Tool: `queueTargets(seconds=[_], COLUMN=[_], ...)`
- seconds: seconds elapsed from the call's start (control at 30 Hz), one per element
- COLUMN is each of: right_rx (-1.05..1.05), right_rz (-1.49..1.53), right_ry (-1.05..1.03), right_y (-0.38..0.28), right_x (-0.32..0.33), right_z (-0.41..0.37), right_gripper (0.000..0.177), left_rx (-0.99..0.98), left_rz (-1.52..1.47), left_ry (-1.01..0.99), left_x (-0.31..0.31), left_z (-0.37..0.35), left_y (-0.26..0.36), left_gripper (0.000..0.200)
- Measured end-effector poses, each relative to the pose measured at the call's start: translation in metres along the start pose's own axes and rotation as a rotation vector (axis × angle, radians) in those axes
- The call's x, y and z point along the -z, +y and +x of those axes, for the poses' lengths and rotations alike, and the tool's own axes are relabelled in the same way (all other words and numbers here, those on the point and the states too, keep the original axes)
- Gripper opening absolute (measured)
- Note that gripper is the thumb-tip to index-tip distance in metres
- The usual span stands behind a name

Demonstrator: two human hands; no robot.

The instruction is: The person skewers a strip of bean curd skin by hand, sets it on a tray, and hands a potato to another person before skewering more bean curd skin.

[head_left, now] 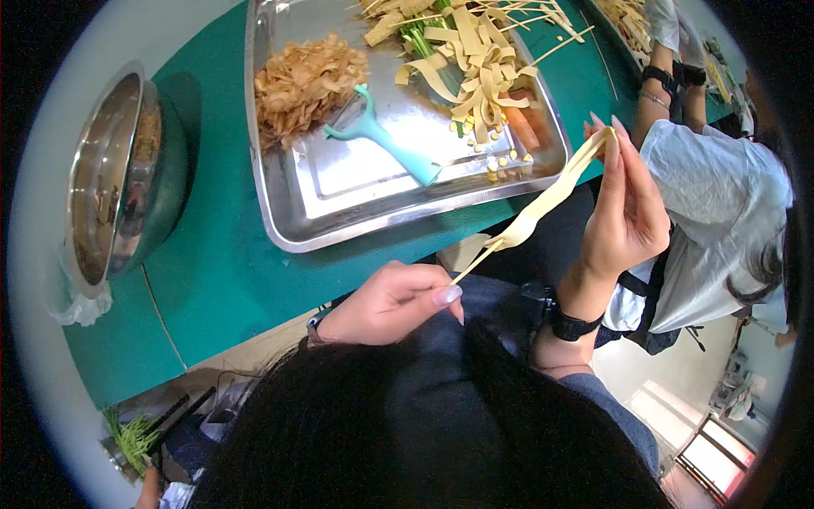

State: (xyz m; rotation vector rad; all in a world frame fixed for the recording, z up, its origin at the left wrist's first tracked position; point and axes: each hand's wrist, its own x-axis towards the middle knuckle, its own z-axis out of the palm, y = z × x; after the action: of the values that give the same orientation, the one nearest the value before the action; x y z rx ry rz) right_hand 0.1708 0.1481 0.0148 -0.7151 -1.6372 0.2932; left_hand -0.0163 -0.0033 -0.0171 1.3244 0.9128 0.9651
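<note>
Between my hands, in front of the tray's near edge, a pale yellow strip that looks like tofu skin (547, 201) stretches diagonally along a thin wooden skewer (469, 270). My left hand (390, 303) pinches the skewer's lower end between thumb and fingers. Higher up on the right, my right hand (627, 216) has its fingertips closed on the strip's upper end. How far the skewer runs inside the strip is hidden. Closest to both hands is a metal tray (373, 229), holding a turquoise peeler (386, 140) and a heap of similar yellow strips (483, 64).
Brown shavings (309, 85), a carrot (520, 125) and loose skewers (551, 17) also lie in the tray. A steel bowl (106, 182) stands tilted at left on the green table (212, 220). A co-worker in a light shirt (721, 187) works close by on the right.
</note>
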Motion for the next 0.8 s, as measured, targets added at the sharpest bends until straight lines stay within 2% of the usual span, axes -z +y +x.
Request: queueTargets(seconds=[0.13,0.2,0.33,0.37,0.4,0.47,0.57,0.6,0.67,0.7,0.8], right_rx=[0.063,0.067,-0.06,-0.048,-0.207,-0.267,-0.5,-0.603,-0.785,-0.803,-0.821], right_rz=[-0.071,-0.018,0.05,0.055,0.226,0.453,0.713,0.752,0.778,0.789,0.819], right_ry=[-0.113,-0.043,-0.076,-0.043,-0.006,0.082,-0.084,-0.155,-0.127,-0.124,-0.124], right_y=[0.001,0.007,0.004,0.002,0.001,0.003,0.004,-0.003,-0.001,0.002,0.002], right_x=[0.009,0.005,0.009,0.008,0.006,-0.001,0.001,0.002,0.002,0.003,0.002], right_z=[0.0,0.001,-0.002,-0.002,-0.003,-0.001,0.003,0.007,0.003,0.001,0.001], right_gripper=[0.016,0.016,0.018,0.023,0.037,0.053,0.056,0.049,0.038,0.032,0.029], left_rx=[0.003,0.03,0.063,-0.017,-0.029,-0.029,0.023,0.046,0.012,0.011,-0.034], left_rz=[-0.053,-0.034,-0.092,-0.053,0.006,-0.02,-0.013,-0.051,-0.036,-0.059,-0.03], left_ry=[0.009,-0.03,-0.005,0.007,-0.03,-0.018,-0.043,-0.038,-0.004,0.014,0.005], left_x=[-0.003,0.002,0.0,-0.002,0.002,0.001,0.003,0.002,0.0,-0.001,0.0], left_z=[-0.003,-0.001,0.001,0.001,0.001,0.002,0.004,0.003,0.002,0.002,0.002], left_y=[-0.007,0.002,0.008,0.0,-0.001,0.0,0.006,0.007,-0.006,-0.003,-0.007], left_gripper=[0.026,0.026,0.025,0.024,0.024,0.024,0.024,0.025,0.025,0.024,0.024])
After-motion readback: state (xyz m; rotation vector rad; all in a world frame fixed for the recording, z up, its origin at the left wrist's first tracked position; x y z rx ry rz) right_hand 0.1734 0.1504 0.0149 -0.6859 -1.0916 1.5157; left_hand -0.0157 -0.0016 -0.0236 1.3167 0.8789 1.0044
